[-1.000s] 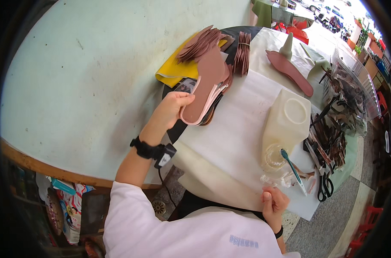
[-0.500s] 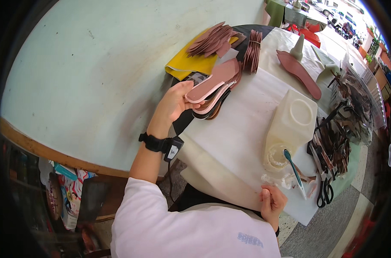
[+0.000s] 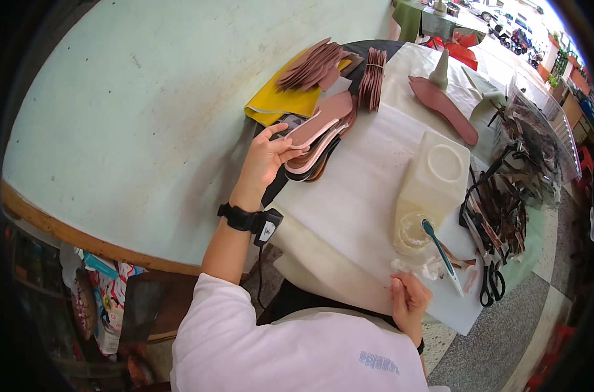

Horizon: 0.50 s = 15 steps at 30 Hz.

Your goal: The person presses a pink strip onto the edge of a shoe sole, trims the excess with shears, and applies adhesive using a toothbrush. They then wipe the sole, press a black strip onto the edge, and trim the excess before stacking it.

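Observation:
My left hand [image 3: 268,159] pinches the near rounded end of a dusty-pink insole [image 3: 323,119] with a pale edge; the index finger is raised off it. The insole rests at a slant over a stack of insoles [image 3: 306,168] in pink, black and brown. My right hand [image 3: 410,302] is curled beside the table's near edge, thumb against the fingers; whatever it may hold is hidden. Close to it lie a blue-and-white toothbrush [image 3: 444,256], leaning on the mouth of a cream plastic jug [image 3: 434,179] on its side, and black-handled scissors [image 3: 491,285].
Loose pink pieces [image 3: 313,65] lie on a yellow cloth [image 3: 280,98], beside a banded bundle [image 3: 373,78]. A single pink sole piece [image 3: 444,108] lies near a grey-green cone-shaped nozzle [image 3: 440,70]. Dark scraps [image 3: 502,209] and a clear plastic basket [image 3: 561,130] crowd the right side.
The left index finger has lifted from the insole, and the insole's held end sits slightly closer to the stack. The right hand stays curled in about the same place.

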Available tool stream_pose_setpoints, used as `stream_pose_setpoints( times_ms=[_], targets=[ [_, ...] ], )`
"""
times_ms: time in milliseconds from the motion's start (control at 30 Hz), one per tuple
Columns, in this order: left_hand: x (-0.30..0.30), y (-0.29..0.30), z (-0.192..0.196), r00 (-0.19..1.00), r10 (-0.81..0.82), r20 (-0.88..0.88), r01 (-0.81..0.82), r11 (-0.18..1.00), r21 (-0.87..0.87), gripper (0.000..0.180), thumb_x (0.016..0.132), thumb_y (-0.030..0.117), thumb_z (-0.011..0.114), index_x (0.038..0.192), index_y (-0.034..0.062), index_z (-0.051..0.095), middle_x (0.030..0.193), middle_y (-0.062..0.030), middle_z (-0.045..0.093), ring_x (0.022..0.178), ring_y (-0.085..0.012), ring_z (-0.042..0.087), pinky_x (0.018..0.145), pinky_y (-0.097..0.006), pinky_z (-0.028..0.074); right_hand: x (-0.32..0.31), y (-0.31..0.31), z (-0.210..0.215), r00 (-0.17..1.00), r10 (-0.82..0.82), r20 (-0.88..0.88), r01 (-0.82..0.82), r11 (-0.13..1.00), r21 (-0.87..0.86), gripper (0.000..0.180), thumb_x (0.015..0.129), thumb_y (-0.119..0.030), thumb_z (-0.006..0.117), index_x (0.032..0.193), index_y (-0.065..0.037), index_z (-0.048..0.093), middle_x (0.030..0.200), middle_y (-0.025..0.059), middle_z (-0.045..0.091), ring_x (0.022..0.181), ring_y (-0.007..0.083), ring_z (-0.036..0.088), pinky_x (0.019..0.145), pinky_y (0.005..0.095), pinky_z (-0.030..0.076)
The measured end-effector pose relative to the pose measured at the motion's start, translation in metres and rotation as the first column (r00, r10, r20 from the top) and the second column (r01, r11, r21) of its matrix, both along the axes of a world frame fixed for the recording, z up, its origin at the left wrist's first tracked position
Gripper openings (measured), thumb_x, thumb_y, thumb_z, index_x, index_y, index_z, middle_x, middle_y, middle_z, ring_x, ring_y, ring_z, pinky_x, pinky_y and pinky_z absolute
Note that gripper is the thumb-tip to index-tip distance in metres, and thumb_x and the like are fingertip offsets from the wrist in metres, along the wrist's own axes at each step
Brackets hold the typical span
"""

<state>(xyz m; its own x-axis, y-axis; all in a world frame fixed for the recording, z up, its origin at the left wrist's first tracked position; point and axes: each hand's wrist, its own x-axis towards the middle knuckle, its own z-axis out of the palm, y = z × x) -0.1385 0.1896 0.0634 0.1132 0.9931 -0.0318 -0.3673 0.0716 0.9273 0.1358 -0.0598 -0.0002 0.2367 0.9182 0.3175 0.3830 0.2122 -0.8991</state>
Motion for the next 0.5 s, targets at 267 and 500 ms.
stream_pose_setpoints(
  times_ms=[267, 500],
  targets=[
    [0.008, -0.001, -0.001, 0.991, 0.087, -0.099, -0.079, 0.993, 0.088, 0.047, 0.082, -0.002, 0.052, 0.123, -0.0046, 0.029, 0.104, -0.024, 0.056, 0.075, -0.0309, 0.066, 0.07, -0.033, 0.055, -0.001, 0.0, 0.001, 1.0, 0.015, 0.005, -0.015, 0.999, -0.032, 0.007, 0.084, -0.002, 0.056, 0.082, 0.002, 0.061, 0.058, 0.0043, 0.053, 0.047, 0.0083, 0.048, 0.045, 0.0212, 0.035],
    [0.005, -0.008, -0.009, 0.529, 0.483, -0.698, -0.206, 0.871, 0.446, 0.048, 0.078, 0.018, 0.068, 0.116, -0.0016, 0.046, 0.113, -0.0164, 0.054, 0.075, -0.024, 0.062, 0.067, -0.03, 0.049, -0.003, 0.002, -0.006, 1.0, -0.003, 0.004, 0.003, 1.0, 0.006, 0.007, 0.084, -0.001, 0.056, 0.082, 0.002, 0.061, 0.058, 0.0034, 0.052, 0.047, 0.0081, 0.048, 0.045, 0.0209, 0.035]
  ],
)
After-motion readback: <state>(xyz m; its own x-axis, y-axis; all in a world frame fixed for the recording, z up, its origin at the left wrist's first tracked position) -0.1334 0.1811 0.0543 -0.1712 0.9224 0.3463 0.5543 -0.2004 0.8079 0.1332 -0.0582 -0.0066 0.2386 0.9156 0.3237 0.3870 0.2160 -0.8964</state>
